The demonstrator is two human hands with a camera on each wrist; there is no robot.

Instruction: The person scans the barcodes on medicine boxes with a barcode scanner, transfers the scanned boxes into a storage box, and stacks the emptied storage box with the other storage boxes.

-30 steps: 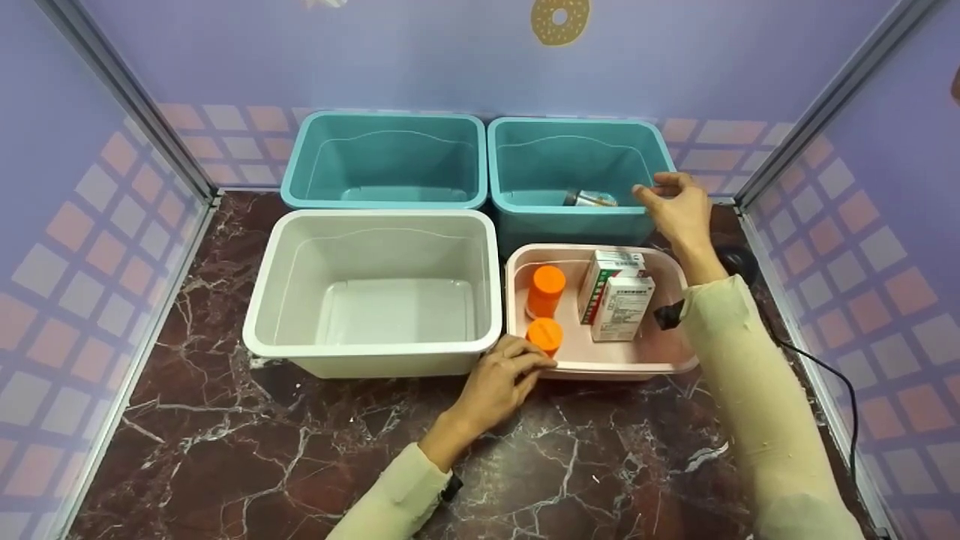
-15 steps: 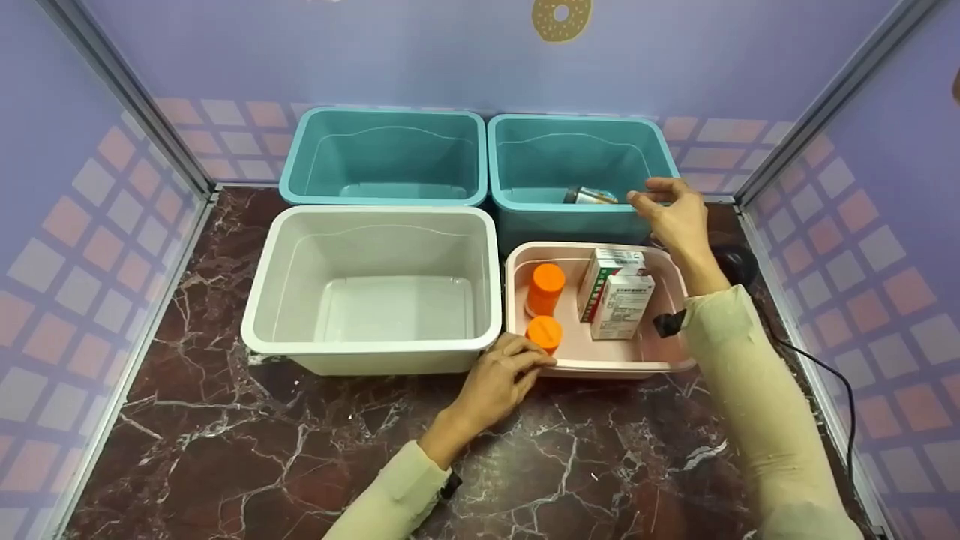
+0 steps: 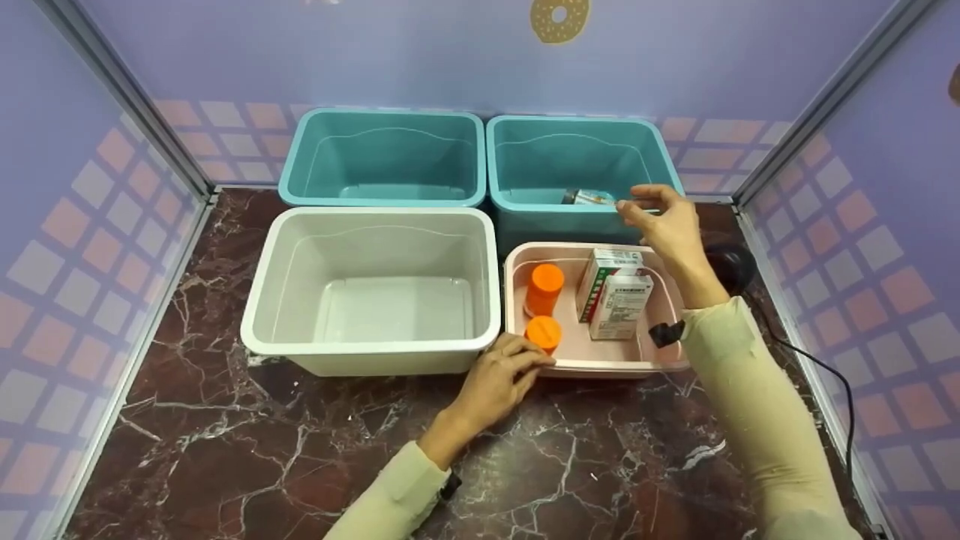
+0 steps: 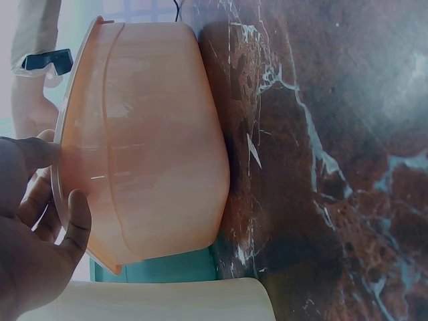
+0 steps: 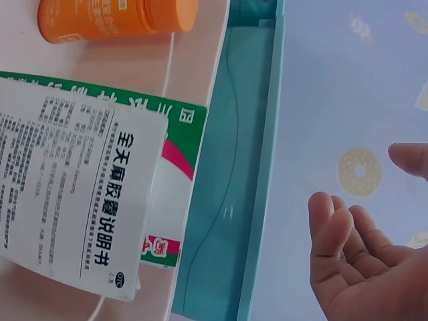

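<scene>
At the front left corner of the pink bin (image 3: 600,367), my left hand (image 3: 491,382) holds the rim, its fingers over the edge in the left wrist view with one digit against the outer wall. Inside that bin stand two orange bottles (image 3: 545,289) and two medicine boxes (image 3: 621,307), one white with dense print, the other with green and red. My right hand (image 3: 667,225) is above the front right rim of the right teal bin (image 3: 540,207), thumb and fingers apart, nothing between them. A small labelled bottle with a dark cap (image 3: 589,197) lies in that teal bin.
A white bin (image 3: 371,349) stands left of the pink one. Behind it is a second teal bin (image 3: 382,201). A black object with a cable (image 3: 731,266) lies by the right wall. Purple panels (image 3: 420,60) enclose the dark marbled table (image 3: 247,450).
My right hand has moved slightly left and toward me along the teal bin's rim. The left hand, bins and contents stay in place.
</scene>
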